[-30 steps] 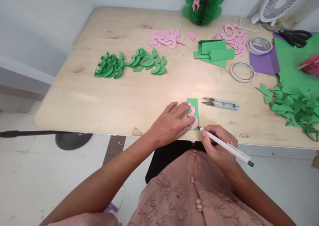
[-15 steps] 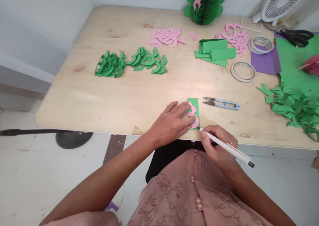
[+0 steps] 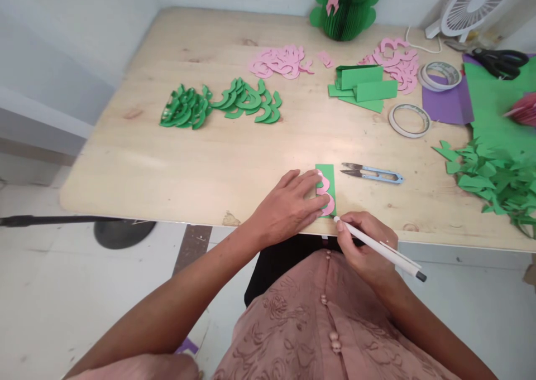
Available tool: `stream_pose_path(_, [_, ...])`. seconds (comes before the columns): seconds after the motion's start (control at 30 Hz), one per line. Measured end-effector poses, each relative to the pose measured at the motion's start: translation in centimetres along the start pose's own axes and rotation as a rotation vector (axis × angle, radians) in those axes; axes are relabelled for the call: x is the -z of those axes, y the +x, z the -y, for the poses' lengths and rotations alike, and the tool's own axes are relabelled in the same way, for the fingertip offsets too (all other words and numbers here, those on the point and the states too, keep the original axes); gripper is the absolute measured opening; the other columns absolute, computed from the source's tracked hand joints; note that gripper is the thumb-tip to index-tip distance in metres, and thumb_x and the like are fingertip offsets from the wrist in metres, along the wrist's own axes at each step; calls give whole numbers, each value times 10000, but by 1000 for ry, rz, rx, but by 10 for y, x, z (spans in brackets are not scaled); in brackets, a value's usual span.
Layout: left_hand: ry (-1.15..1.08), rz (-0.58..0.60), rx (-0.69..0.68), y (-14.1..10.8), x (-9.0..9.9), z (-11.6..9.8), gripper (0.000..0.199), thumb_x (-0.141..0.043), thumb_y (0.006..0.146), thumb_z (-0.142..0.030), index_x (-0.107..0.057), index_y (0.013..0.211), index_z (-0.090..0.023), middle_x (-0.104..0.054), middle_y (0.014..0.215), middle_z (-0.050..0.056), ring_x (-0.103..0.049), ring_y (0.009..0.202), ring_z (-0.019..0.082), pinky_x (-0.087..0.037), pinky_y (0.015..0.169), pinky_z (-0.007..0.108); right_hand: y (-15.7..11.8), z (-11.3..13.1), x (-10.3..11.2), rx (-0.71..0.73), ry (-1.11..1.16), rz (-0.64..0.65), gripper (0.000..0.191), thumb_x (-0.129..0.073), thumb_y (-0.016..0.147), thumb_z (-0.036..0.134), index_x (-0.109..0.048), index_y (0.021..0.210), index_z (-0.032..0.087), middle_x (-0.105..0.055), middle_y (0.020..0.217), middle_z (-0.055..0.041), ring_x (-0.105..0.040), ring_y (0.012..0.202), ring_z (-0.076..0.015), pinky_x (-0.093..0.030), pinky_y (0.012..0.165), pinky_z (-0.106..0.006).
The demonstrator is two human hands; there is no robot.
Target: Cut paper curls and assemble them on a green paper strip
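Near the table's front edge lies a narrow green paper strip (image 3: 330,174) with a pink scalloped paper cutout (image 3: 328,204) on top. My left hand (image 3: 288,207) rests flat over both, fingers spread and pressing them to the table; it hides their left side. In my right hand (image 3: 368,246) is a white pen (image 3: 383,248), its tip at the strip's lower right corner beside the cutout. Just beyond the strip, to the right, lies a pair of blue-handled thread snips (image 3: 372,173).
Green curved cutouts (image 3: 247,101) and pink cutouts (image 3: 278,62) lie farther back. Folded green paper (image 3: 364,84), tape rolls (image 3: 409,120), black scissors (image 3: 500,62) and green scraps (image 3: 494,179) are on the right. A green honeycomb paper piece (image 3: 345,9) and a white fan (image 3: 477,3) stand behind.
Almost nothing differs. The pen and my right hand have shifted very slightly at the strip's lower corner; my left hand stays put on the paper.
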State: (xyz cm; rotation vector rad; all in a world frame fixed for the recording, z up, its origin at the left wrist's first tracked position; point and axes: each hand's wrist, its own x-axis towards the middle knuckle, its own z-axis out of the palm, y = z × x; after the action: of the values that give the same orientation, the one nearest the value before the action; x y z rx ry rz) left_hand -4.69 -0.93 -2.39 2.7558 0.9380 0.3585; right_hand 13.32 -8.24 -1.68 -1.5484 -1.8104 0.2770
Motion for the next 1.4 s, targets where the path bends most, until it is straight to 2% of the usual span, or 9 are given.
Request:
stream_pose_path(0.6, [-6, -22, 0, -1, 0, 0, 195, -420, 920, -258, -557, 1057, -236, -497, 1262, 98, -331, 1321, 249, -275, 1072, 454, 0, 1, 1, 15, 31, 35, 29, -610, 773, 163, -609, 765, 191, -660, 672, 7, -607, 604, -130, -464, 606, -247])
stream_pose_path(0.8, [-11, -5, 9, 0, 0, -1, 219, -399, 929, -256, -555, 1083, -242, -491, 1266, 97, -316, 1332, 248, -254, 1082, 457, 2, 2, 6, -205, 166, 31, 32, -607, 792, 208, -612, 760, 203, -652, 613, 31, -584, 501, -112, -446, 470, -206])
stream_pose_path(1.0, [-12, -14, 11, 0, 1, -2, 213, -422, 914, -225, -559, 1077, -239, -495, 1264, 95, -327, 1324, 249, -258, 1078, 456, -2, -2, 3, -282, 305, -36, 83, -583, 835, 244, -629, 888, 199, -689, 699, -6, -655, 626, -153, -519, 568, -248])
stream_pose_path(1.1, [-7, -16, 6, 0, 1, -2, 210, -435, 907, -222, -558, 1076, -234, -498, 1258, 99, -337, 1317, 252, -268, 1070, 455, -3, -2, 2, -226, 289, -32, 166, -531, 871, 229, -631, 998, 191, -709, 815, -46, -671, 746, -186, -542, 678, -307])
stream_pose_path(1.23, [-5, -15, 10, 0, 2, -3, 220, -423, 916, -242, -555, 1092, -240, -495, 1265, 93, -330, 1322, 243, -257, 1077, 447, -2, -2, 2, -4, 220, 20, 285, -508, 865, 123, -594, 1129, 186, -702, 970, -82, -647, 886, -214, -524, 789, -365])
stream_pose_path(1.4, [-6, -2, 13, 0, 1, -3, 237, -415, 919, -245, -548, 1115, -235, -501, 1266, 93, -313, 1336, 237, -247, 1086, 440, -3, -10, -5, 201, 68, 41, 369, -526, 833, 46, -562, 1184, 153, -705, 953, -103, -632, 801, -214, -530, 702, -352])
